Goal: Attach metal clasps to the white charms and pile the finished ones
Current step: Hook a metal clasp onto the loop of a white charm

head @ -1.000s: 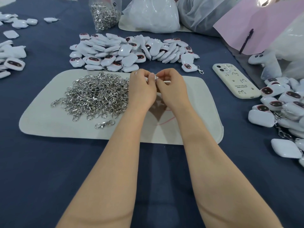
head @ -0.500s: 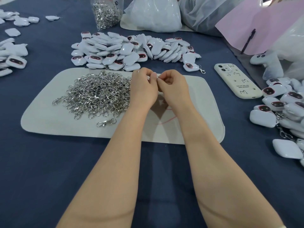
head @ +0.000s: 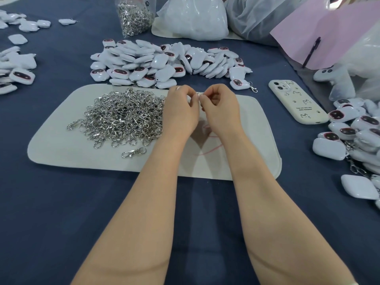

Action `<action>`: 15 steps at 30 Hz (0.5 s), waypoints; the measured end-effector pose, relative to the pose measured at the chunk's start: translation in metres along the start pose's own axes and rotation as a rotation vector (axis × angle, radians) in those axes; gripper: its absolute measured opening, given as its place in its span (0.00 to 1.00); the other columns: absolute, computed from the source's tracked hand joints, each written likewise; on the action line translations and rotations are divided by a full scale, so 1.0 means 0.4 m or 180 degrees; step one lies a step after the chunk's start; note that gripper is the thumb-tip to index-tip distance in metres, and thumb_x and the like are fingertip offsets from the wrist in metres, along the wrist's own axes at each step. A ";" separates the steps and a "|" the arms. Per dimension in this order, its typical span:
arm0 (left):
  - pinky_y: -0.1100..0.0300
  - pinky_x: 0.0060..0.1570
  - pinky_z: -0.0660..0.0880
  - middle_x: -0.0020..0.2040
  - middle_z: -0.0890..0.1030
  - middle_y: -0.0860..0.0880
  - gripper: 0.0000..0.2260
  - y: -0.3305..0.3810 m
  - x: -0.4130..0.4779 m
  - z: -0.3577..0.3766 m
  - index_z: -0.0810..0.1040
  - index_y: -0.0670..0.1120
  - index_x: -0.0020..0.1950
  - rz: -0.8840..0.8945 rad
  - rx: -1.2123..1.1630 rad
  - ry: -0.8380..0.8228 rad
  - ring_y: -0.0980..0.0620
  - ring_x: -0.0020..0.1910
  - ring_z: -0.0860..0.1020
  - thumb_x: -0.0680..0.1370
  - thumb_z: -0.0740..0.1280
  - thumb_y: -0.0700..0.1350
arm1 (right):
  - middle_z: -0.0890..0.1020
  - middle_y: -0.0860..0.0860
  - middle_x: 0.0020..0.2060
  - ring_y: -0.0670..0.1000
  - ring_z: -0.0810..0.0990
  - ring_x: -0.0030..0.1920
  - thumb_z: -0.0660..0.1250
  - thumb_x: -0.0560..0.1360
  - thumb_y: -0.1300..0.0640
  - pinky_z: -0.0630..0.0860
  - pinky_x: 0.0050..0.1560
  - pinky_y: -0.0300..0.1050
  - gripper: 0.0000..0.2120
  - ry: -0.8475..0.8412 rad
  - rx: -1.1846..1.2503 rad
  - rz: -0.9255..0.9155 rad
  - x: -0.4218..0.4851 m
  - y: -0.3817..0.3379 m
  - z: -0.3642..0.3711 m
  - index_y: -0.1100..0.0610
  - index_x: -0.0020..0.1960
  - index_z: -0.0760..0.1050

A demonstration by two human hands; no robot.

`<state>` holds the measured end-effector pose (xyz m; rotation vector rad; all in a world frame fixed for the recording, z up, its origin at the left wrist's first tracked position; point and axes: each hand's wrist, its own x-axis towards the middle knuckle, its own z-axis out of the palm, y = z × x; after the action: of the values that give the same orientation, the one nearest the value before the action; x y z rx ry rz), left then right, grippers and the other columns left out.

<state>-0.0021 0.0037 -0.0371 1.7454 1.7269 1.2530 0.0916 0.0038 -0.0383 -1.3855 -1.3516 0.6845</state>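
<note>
My left hand (head: 181, 112) and my right hand (head: 221, 112) meet fingertip to fingertip over the back of the white mat (head: 61, 149). Both pinch a small metal clasp (head: 200, 94), of which only a glint shows. Whether a charm is also in my fingers is hidden. A heap of loose clasps (head: 125, 116) lies on the mat's left half, with one stray clasp (head: 133, 152) in front of it. A pile of white charms (head: 164, 60) sits just beyond the mat. Charms with clasps on them (head: 353, 136) are piled at the right edge.
A white phone (head: 298, 101) lies right of the mat. A bag of clasps (head: 133, 15) and white plastic bags (head: 191, 19) stand at the back. Pink paper (head: 329, 33) with a pen (head: 311, 50) is at the back right. More charms (head: 18, 75) lie at far left.
My hands stay together at the same spot over the mat, with only small finger movements on the clasp. The view has shifted slightly.
</note>
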 end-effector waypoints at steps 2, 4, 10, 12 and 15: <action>0.67 0.43 0.62 0.54 0.76 0.43 0.07 0.000 0.000 -0.002 0.78 0.41 0.51 0.0028 0.0011 0.0044 0.50 0.47 0.73 0.79 0.62 0.42 | 0.76 0.43 0.36 0.42 0.75 0.38 0.65 0.74 0.63 0.72 0.42 0.31 0.06 -0.0073 -0.0083 -0.0129 -0.004 -0.001 0.001 0.54 0.43 0.70; 0.66 0.45 0.63 0.54 0.76 0.43 0.07 0.004 -0.003 -0.004 0.78 0.40 0.50 0.0037 -0.0065 0.0106 0.48 0.49 0.74 0.78 0.62 0.41 | 0.74 0.41 0.37 0.39 0.73 0.36 0.64 0.75 0.64 0.70 0.41 0.27 0.06 -0.0089 -0.0137 -0.0263 -0.007 -0.002 0.001 0.55 0.45 0.70; 0.68 0.45 0.63 0.53 0.77 0.43 0.06 0.004 -0.007 -0.006 0.78 0.40 0.50 0.0050 -0.0204 0.0080 0.50 0.49 0.74 0.78 0.62 0.39 | 0.76 0.48 0.41 0.46 0.72 0.40 0.63 0.75 0.65 0.67 0.40 0.28 0.06 -0.0122 -0.0377 -0.0502 -0.011 0.001 0.003 0.55 0.46 0.68; 0.67 0.44 0.63 0.53 0.77 0.44 0.06 0.001 -0.004 -0.006 0.78 0.41 0.49 0.0016 -0.0196 0.0059 0.52 0.47 0.73 0.78 0.63 0.40 | 0.76 0.48 0.41 0.46 0.72 0.40 0.62 0.75 0.65 0.67 0.40 0.29 0.06 -0.0094 -0.0416 -0.0517 -0.012 0.002 0.005 0.55 0.45 0.68; 0.65 0.44 0.66 0.51 0.79 0.45 0.05 0.001 0.003 -0.005 0.78 0.44 0.48 -0.0110 -0.0220 -0.0076 0.51 0.46 0.76 0.78 0.64 0.43 | 0.75 0.46 0.39 0.42 0.72 0.37 0.62 0.75 0.65 0.68 0.39 0.28 0.07 0.0010 -0.0362 -0.0497 -0.013 0.003 0.002 0.55 0.45 0.68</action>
<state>-0.0034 0.0042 -0.0352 1.6776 1.6735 1.2569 0.0902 -0.0008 -0.0410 -1.3525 -1.4981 0.5082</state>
